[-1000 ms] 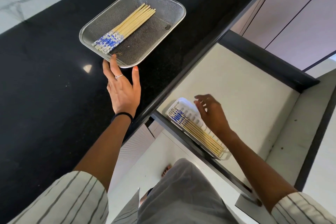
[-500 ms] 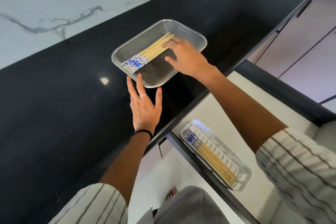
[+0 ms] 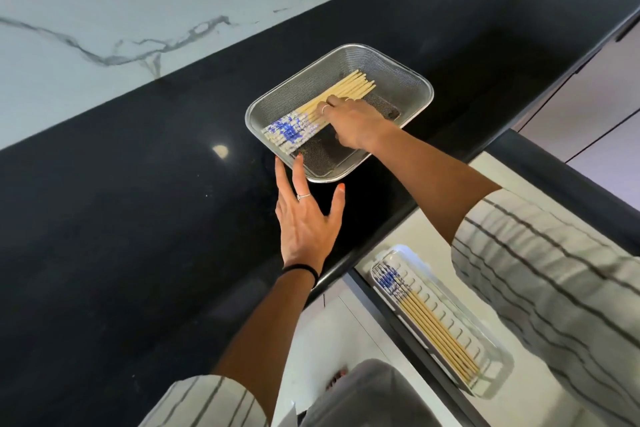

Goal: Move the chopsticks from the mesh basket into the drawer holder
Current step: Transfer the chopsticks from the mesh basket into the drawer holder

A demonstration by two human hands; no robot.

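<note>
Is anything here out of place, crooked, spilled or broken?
Nothing stands out. The chopsticks lie side by side in the mesh basket, blue ends together, and those in the drawer holder lie straight too. The right hand reaches into the basket; the left hand rests at its rim. No spill or damage shows.

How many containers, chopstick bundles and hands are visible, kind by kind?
Containers: 2, the mesh basket and the drawer holder
Chopstick bundles: 2, one in basket, one in holder
Hands: 2, left hand, right hand
Total: 6
</note>
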